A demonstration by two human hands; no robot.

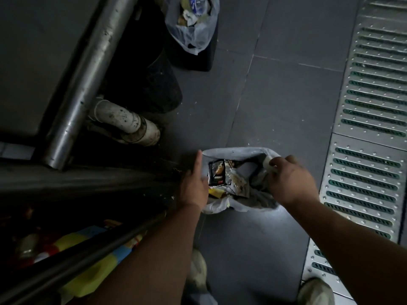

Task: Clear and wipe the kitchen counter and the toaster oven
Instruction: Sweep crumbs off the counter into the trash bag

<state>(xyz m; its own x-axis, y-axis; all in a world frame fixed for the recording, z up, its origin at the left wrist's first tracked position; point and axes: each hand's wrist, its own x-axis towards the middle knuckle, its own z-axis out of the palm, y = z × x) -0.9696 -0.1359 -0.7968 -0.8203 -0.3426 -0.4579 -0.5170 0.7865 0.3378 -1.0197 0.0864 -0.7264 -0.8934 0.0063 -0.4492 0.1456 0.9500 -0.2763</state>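
A small bin lined with a pale plastic bag (233,151) stands on the dark tiled floor (275,95), and both hands work at its mouth. The left hand (195,183) lies along the near-left edge of the bag, fingers straight and pointing away from the person, flat against the liner. The right hand (288,181) is at the bag's right edge, its fingers curled round a small white object (269,165) that is held just over the opening; what the object is cannot be made out.

Inside the bag lies mixed rubbish: one dark printed wrapper (217,172) against the left wall, one yellow scrap (214,192) just nearer than it, and crumpled pale paper (240,183) in the middle.

A second bag of rubbish (193,29) sits well beyond the first, draped over a dark bin and packed with wrappers and scraps; its contents are too small to tell apart. That makes two lined bins in all.

Left of the near bag runs the metal edge of the table (88,183), with one upright steel leg (88,69) and one stained white drain pipe (130,122) beyond it. Right of the bag lie perforated metal drain grates (372,84). Two pale shoes (198,271) show nearest the person.
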